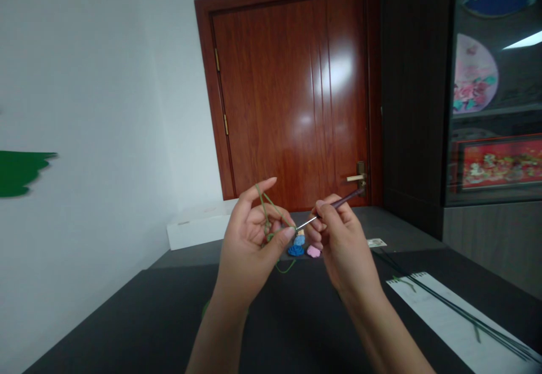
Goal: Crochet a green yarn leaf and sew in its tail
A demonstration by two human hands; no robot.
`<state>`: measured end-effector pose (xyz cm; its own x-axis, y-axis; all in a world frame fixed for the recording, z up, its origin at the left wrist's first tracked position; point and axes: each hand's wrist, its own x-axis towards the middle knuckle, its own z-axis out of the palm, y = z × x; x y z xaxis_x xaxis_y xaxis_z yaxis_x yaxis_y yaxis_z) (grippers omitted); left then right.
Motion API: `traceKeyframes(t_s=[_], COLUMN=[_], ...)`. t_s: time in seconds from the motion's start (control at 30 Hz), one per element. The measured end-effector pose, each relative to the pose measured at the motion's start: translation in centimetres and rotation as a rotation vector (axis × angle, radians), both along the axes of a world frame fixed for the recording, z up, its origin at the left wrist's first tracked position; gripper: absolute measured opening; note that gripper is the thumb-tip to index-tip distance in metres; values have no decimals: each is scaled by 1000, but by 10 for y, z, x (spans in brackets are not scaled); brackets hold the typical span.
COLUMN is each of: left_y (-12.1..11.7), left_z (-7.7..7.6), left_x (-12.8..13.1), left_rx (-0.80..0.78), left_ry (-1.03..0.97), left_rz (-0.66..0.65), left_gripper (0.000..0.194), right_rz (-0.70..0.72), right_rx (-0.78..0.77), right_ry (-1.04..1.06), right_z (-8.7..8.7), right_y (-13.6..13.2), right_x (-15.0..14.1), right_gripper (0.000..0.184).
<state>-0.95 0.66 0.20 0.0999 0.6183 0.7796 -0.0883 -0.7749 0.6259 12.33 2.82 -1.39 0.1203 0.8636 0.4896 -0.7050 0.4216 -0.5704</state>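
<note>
Slim hook (346, 198) has shiny silver metal shaft, smooth dark handle. Thin green yarn strand (266, 228) looks matt. Wide black tabletop (292, 329) is matt, smooth; toward far edge, small blue crocheted piece (296, 250) looks rough, textured. Near right edge, flat white paper sheet (444, 324), matt. Tall red-brown wood door (271, 92) is glossy.

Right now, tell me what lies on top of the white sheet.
Thin dark rods and small green pieces lie on the white sheet; the paper directly beneath them is hidden.
</note>
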Motion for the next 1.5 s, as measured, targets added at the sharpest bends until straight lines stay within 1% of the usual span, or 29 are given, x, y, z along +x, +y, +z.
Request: traceKeyframes(t_s=[0.13,0.33,0.47,0.53,0.6,0.8,0.9,1.27,1.5], left_y=[-2,-2,-1,0,1,4,4,2,0], left_z=[0,-3,-5,-6,-7,-7,-6,-2,-1], left_x=[-1,-5,-6,-7,-7,-7,-6,-3,-2], left_rx=[7,43,90,107,111,104,83,25,3], left_ry=[64,166,201,209,206,145,119,80,76], left_rz=[28,88,88,80,69,29,17,-28,-27], left_gripper=[60,57,59,59,59,59,60,63,64], right_rz=[-119,-368,-397,-389,-352,-101,-22,51,45], right_rx=[42,111,112,111,109,61,44,37,33], right_ry=[-64,-254,-270,-258,-228,-120,-95,-109,-105], right_z=[0,2,2,1,1,3,2,2,3], right_y=[-1,-7,-8,-5,-2,5,6,5,5], right_x=[2,5,6,6,7,7,8,10,10], right_gripper=[32,28,27,27,28,31,32,32,34])
